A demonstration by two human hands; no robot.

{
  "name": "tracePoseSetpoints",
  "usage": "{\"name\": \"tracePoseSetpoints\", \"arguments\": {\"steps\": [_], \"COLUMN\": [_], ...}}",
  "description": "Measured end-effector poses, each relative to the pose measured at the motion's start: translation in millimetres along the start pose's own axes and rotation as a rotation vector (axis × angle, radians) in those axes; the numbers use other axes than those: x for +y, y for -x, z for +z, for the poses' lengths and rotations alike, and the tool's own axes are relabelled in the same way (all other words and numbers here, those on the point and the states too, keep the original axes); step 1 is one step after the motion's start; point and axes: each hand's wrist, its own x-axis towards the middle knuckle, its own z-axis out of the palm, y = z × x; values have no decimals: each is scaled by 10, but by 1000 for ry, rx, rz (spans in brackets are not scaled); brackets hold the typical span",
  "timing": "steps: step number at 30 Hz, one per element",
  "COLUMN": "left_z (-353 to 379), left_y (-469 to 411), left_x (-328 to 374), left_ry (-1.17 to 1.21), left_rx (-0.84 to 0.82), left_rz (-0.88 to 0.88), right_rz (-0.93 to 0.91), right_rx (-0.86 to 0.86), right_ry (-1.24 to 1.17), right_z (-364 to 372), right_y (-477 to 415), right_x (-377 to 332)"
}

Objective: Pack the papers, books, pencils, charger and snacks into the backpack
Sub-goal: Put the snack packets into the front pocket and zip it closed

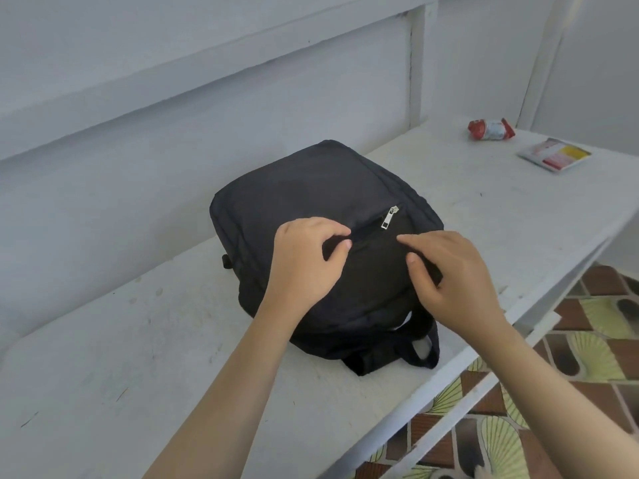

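On the black backpack (pixel 311 188), left hand (pixel 304 261) pinching its fabric, right hand (pixel 453 271) pinching alongside

Backpack (pixel 311 188) is reading as black matt cloth, slightly creased; its zipper pull (pixel 389 217) is shining as bright metal. Table (pixel 138 340) is showing white paint, chalky, rough and scuffed. Snack packet (pixel 491 129) is glinting like glossy plastic film, crinkled. Floor tiles (pixel 594 354) are looking smooth, faintly glossy.

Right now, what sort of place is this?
Probably a home, not a lab: a white painted table against a plank wall, patterned floor tiles, a backpack and snack packet on top.
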Motion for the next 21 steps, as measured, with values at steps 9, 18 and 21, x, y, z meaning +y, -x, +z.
{"name": "tracePoseSetpoints", "arguments": {"steps": [9, 18, 21], "left_z": [727, 2173, 2622], "left_y": [-394, -1182, -1517], "left_x": [953, 1459, 1420], "left_ry": [277, 367, 339], "left_rx": [12, -107, -115], "left_rz": [75, -75, -165], "right_rz": [144, 291, 345], "right_rx": [123, 61, -19], "right_ry": [102, 306, 375], "right_z": [-491, -908, -944], "right_y": [-211, -696, -901], "right_x": [903, 2450, 2923]}}
